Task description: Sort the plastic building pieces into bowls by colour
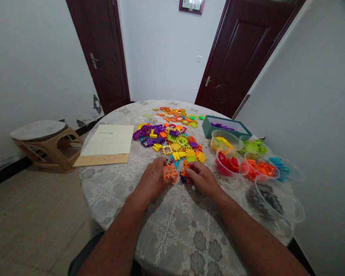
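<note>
A heap of coloured plastic building pieces (172, 140) lies in the middle of a round table (166, 230) covered by a patterned cloth. My left hand (153, 179) rests at the heap's near edge, its fingers closed on an orange grid-shaped piece (170, 172). My right hand (200, 178) lies just to the right, its fingertips pinched on small pieces at the edge of the heap; what they hold is too small to name.
Clear plastic bowls hold sorted pieces at the right: yellow (225, 142), red (231, 163), green (254, 146), orange (261, 168), blue (284, 167), dark (271, 199). A teal box (207, 126) stands behind them. A paper sheet on a board (107, 143) lies left. A stool (44, 143) stands beside the table.
</note>
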Demonstrator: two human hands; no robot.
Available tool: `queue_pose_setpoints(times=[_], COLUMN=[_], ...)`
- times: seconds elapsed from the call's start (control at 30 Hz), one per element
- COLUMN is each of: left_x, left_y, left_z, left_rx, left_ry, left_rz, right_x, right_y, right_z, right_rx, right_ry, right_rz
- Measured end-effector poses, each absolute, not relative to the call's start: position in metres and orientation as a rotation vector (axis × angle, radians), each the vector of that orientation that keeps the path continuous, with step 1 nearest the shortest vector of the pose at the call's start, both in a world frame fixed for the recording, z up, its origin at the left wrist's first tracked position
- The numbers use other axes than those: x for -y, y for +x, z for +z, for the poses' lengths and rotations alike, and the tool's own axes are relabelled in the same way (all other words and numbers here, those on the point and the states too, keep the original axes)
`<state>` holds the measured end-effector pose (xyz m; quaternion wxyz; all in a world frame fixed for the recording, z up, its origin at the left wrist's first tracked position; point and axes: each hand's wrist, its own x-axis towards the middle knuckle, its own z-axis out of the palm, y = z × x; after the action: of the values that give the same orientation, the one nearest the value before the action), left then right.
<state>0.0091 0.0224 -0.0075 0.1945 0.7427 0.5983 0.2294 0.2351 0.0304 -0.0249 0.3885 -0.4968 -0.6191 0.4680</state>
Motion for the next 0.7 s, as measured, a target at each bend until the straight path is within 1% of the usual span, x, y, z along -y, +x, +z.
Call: queue_pose_setpoints(times=[0.2,0.4,0.53,0.7], left_x=[-0.019,-0.018,-0.016,-0.011], left_y=[0.018,0.025,0.013,0.004], left_z=[-0.004,-0.012,-0.006,0.006], left_rx=[-1.775,-1.567,-1.515,-1.480], left_ry=[2.251,2.443,2.431,2.446], left_rz=[0.527,0.597,0.613,0.333], right_x=[-0.026,-0.021,-0.030,-0.041], right_y=[0.227,0.219,0.230,0.246], right_z=[-0.019,-0.020,-0.020,-0.017], right_rx=[1.454,1.311,1.134,0.907], right_ry=[-1.181,-1.077,-1.090,-1.078], right_rz=[1.378,1.578,1.549,1.449])
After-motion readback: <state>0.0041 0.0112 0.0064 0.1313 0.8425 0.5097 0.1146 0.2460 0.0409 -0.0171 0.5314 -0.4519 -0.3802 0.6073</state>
